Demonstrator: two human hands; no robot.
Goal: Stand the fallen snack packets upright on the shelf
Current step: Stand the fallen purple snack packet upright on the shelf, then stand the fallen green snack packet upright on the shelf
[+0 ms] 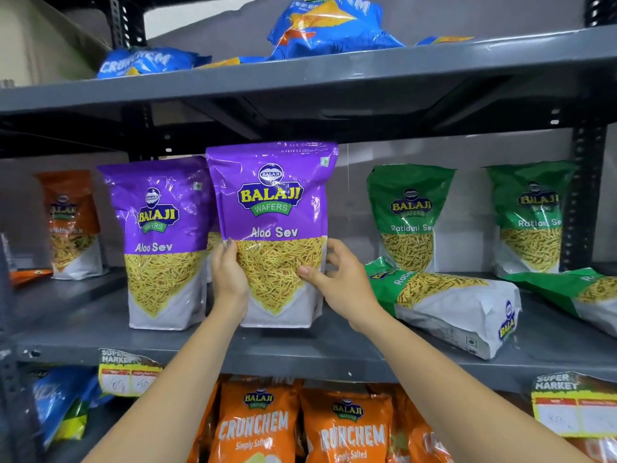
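The purple Aloo Sev packet is upright near the front of the middle shelf, base down on the shelf or very close to it, hard to say which. Both hands are clamped on its lower half: left hand wrapped round the left edge, right hand on the right edge with the thumb pressed on the clear window. A second Aloo Sev packet stands just beside it on the left, nearly touching. To the right, a green Ratlami Sev packet lies flat on its side, another fallen green one past it, and two upright green ones behind. Main risk imo: these pouches look top-heavy and slippery, so letting go before the base sits flat could tip it forward off the edge, or sideways into its neighbour and domino both. The fallen green one is also close to the right wrist, easy to nudge.
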